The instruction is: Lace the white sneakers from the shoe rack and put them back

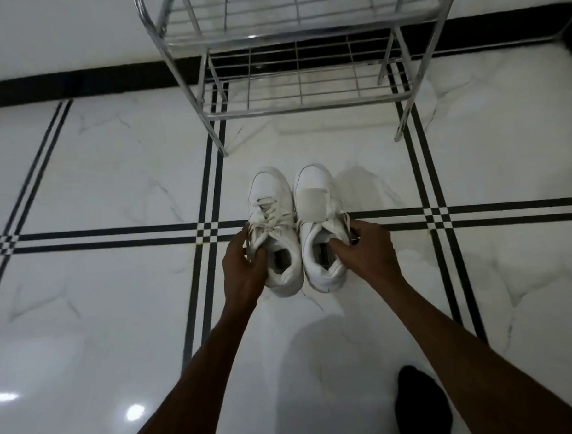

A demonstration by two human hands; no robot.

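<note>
- Two white sneakers sit side by side on the floor (80, 180), toes toward the rack (304, 68), which stands just beyond them against the wall.
- The left sneaker (271, 217) shows lacing crossed over its tongue; the right sneaker (317, 215) has its tongue folded forward over the toe and its eyelets look bare, with a lace end loose at its outer side.
- The left hand (244, 264) has its fingers (257, 260) clenched on the left sneaker's collar, and lace ends lie by them.
- The right hand (368, 249) has its fingers (336, 245) hooked into the right sneaker's opening, gripping the collar.
- Judged from this, the step in hand is placing the pair on the floor for lacing; the right sneaker still needs doing.
- The next move calls for freeing a hand, finding the lace ends, and threading the eyelets.
- The rack's lower shelves are bare, so nothing blocks the return; a dark foot (420, 404) rests near the floor's near edge, well clear of the pair.
</note>
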